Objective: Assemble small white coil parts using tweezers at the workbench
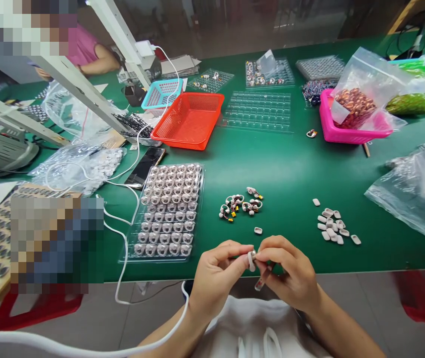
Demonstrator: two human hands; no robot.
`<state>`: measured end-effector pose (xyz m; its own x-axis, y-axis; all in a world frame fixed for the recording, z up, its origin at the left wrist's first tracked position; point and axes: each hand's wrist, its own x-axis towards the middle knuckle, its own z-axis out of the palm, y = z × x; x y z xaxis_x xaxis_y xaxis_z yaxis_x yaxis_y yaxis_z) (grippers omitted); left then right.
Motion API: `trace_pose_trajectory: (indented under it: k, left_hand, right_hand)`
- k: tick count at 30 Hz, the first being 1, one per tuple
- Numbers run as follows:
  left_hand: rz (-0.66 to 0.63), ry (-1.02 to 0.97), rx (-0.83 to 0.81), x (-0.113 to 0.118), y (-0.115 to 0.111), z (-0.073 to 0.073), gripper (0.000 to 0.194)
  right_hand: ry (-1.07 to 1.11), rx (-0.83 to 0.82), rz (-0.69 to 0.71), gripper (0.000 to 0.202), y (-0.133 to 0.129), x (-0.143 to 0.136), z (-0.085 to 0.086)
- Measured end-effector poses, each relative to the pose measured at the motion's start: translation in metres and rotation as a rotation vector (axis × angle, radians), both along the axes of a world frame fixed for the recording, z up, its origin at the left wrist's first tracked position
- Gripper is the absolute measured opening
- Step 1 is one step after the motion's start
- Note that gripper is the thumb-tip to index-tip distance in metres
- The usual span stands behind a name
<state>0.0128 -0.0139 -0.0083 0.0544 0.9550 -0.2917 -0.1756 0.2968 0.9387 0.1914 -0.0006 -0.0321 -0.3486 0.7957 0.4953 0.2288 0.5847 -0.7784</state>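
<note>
**Both hands pinch one small white piece at the table edge**

Up and to the left of the fingers lies a clear tray (167,211) with rows of filled pockets, seemingly kept within easy reach. The left hand (215,273) grips a small white piece (251,260) with its fingertips. The right hand (290,273) pinches the same piece from the other side, probably to steady it. Just beyond the fingers sits a small heap of wired parts (240,205). To the right lies a pile of white shells (333,229), loose on the green table (290,164).

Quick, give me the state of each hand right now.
Left hand: closed, pinching a small white part.
Right hand: closed, fingertips on the same part.
</note>
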Motion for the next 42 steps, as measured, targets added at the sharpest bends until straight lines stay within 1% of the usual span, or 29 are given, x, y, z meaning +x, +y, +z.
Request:
trace_pose_trajectory:
  k: [3,6,12,18,21,24,28,32,35,42]
  left_hand:
    - [0.014,-0.056,-0.045,0.003,0.0,-0.003,0.011]
    - [0.036,-0.131,-0.102,0.005,0.0,-0.005,0.01]
    - [0.084,-0.27,-0.269,0.008,0.004,-0.001,0.018]
    - [0.126,-0.356,-0.4,0.009,0.008,0.005,0.029]
    - [0.129,-0.393,-0.439,0.009,0.01,0.007,0.029]
    - [0.127,-0.434,-0.453,0.009,0.011,0.008,0.028]
    - [0.114,-0.478,-0.445,0.008,0.011,0.008,0.026]
    - [0.132,-0.51,-0.421,0.009,0.01,0.006,0.023]
    - [0.142,-0.518,-0.41,0.01,0.008,0.004,0.021]
    - [0.173,-0.5,-0.397,0.014,0.006,0.002,0.023]
  right_hand:
    - [0.009,-0.051,-0.011,0.027,-0.001,0.0,-0.001]
    - [0.03,-0.057,-0.002,0.027,-0.002,0.001,-0.005]
    - [0.093,-0.122,-0.005,0.028,-0.003,-0.001,-0.008]
    - [0.203,-0.319,-0.039,0.017,-0.003,-0.006,-0.007]
    - [0.247,-0.372,-0.034,0.011,-0.003,-0.007,-0.009]
    - [0.242,-0.368,-0.033,0.01,-0.003,-0.006,-0.009]
    - [0.231,-0.356,-0.028,0.016,-0.003,-0.006,-0.007]
    - [0.206,-0.254,-0.059,0.023,-0.003,-0.005,-0.005]
    - [0.172,-0.2,-0.031,0.025,-0.002,-0.003,-0.005]
    - [0.065,-0.122,-0.015,0.021,0.007,0.001,0.001]
